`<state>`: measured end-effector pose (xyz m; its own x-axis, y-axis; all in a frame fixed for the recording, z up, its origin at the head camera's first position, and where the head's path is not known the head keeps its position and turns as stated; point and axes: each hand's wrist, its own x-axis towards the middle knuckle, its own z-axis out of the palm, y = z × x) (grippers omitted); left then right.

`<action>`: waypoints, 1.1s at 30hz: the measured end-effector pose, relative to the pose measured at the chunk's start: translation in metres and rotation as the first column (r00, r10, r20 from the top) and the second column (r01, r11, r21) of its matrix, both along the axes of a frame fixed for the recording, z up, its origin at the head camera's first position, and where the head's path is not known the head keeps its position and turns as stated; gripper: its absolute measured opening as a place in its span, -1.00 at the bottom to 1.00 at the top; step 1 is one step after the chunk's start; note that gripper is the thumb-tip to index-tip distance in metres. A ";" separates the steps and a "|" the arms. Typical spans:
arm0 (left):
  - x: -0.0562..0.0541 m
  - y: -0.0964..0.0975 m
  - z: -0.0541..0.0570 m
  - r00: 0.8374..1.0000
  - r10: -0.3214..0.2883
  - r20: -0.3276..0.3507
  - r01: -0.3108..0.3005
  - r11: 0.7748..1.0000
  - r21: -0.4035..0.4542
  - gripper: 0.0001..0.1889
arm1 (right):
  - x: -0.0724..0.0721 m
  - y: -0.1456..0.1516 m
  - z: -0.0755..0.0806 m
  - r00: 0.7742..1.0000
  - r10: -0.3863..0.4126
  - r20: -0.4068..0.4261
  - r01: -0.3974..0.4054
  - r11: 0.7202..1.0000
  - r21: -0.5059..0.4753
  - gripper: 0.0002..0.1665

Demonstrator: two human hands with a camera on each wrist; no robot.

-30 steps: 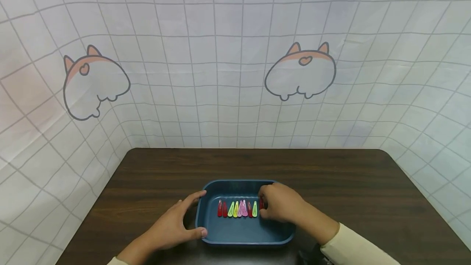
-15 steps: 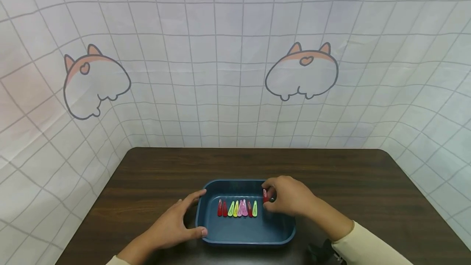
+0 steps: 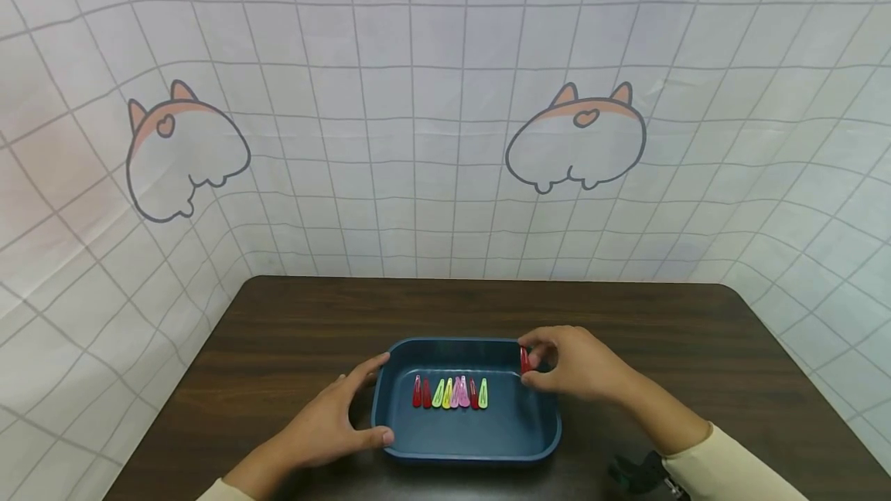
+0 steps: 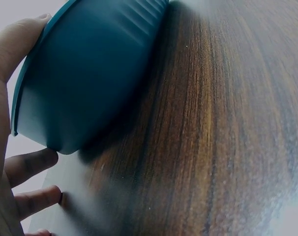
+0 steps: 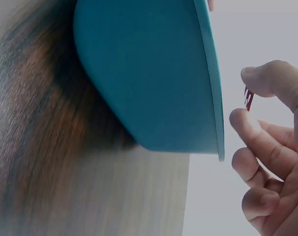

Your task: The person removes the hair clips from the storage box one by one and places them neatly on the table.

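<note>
A blue rectangular tray sits on the dark wooden table. Inside it lies a row of snap hair clips in red, green, yellow and pink, among them a yellow hair clip. My right hand pinches a red hair clip between thumb and fingers, over the tray's right end. In the right wrist view that clip shows above rim level, clear of the tray. With fingers spread, my left hand touches the tray's left end. Its thumb rests at the rim in the left wrist view.
The wooden table extends around the tray on all sides. A white grid-patterned curtain stands behind and beside it. A dark strapped device is by the right wrist.
My right hand has lifted the red hair clip from the right end of the row, then moved it up and rightward. The left hand and the tray stay in place.
</note>
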<state>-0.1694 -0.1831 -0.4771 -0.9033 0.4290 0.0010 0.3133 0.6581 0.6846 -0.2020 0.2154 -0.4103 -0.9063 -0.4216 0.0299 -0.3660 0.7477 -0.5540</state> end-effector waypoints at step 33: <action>-0.001 -0.001 0.001 1.000 -0.015 0.024 0.014 1.000 0.024 0.04 | 0.012 0.074 -0.015 0.998 -0.022 -0.057 0.018 0.998 -0.064 -0.39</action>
